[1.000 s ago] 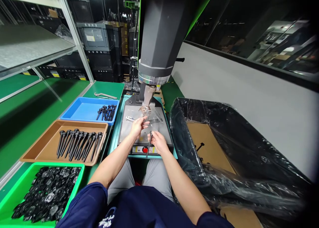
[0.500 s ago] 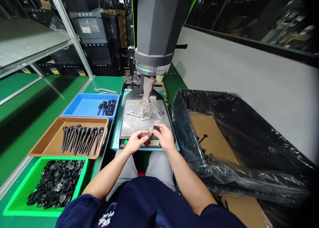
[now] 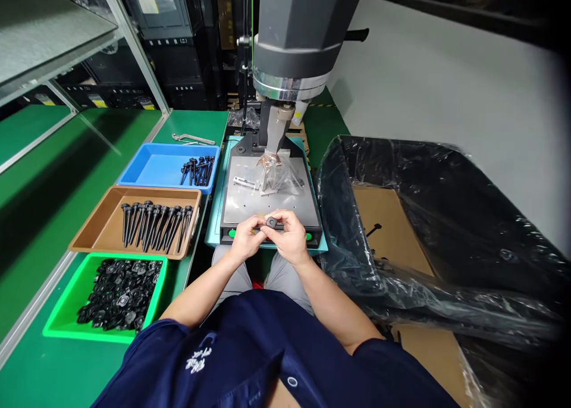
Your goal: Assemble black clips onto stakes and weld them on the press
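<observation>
My left hand (image 3: pixel 245 237) and my right hand (image 3: pixel 291 238) meet just in front of the press machine's metal plate (image 3: pixel 267 203). Both are closed in a pinch on one small black pin part (image 3: pixel 271 222), whose round head faces up between the fingertips. Its shaft is hidden by my fingers. Above the plate hangs the grey press head (image 3: pixel 294 51), with a small fixture wrapped in clear film (image 3: pixel 272 173) under it.
To the left lie a blue tray (image 3: pixel 151 170) with a few black pins, a brown tray (image 3: pixel 102 229) with a row of pins and a green tray (image 3: pixel 66 313) of black caps. A cardboard box lined with black plastic (image 3: pixel 401 229) stands at the right.
My hands drew back from the fixture to the plate's front edge. The pin went from my right hand alone to both hands, turned head-up. The camera tilted down.
</observation>
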Demonstrator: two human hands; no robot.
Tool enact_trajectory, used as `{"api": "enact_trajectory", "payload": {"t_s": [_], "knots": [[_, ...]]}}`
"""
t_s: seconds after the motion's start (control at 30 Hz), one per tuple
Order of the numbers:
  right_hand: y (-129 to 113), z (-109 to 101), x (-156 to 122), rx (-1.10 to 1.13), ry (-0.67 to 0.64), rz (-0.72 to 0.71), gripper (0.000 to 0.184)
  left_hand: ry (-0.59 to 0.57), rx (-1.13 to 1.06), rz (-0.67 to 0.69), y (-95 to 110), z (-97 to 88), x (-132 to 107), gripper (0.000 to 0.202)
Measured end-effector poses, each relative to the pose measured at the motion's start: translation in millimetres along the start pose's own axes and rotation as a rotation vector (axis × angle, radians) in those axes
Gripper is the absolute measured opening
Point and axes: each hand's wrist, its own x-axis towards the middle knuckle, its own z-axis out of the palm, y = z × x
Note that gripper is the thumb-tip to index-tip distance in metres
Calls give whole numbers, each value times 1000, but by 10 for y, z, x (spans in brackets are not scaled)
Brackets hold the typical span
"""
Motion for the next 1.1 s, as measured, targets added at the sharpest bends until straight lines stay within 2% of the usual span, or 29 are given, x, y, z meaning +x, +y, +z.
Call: {"api": "enact_trajectory", "payload": {"t_s": [0.1,0.27,0.43,0.5,0.6,0.7,0.8,1.1], "knots": [[11,-1,1,-11,-5,26,29,8,-1,-31,-6,-2,-27,15],[69,-27,14,70,-38,85,53,22,-203,-201,46,-10,-52,28],[156,-85,-27,185,-57,244,52,53,-419,-310,142,-41,-54,32],[199,-118,-77,203,-109,345,50,57,-516,-359,166,-54,-54,34],[252,-165,-173,223,-267,464,46,70,-613,-410,176,-69,-56,37],[262,-188,-261,301,-412,548,48,77,-636,-430,168,-75,-61,38],[221,-185,-298,344,-477,572,48,78,-643,-449,154,-72,-70,39],[130,-71,-277,323,-443,574,44,104,-595,-460,125,-116,-106,42]]}}
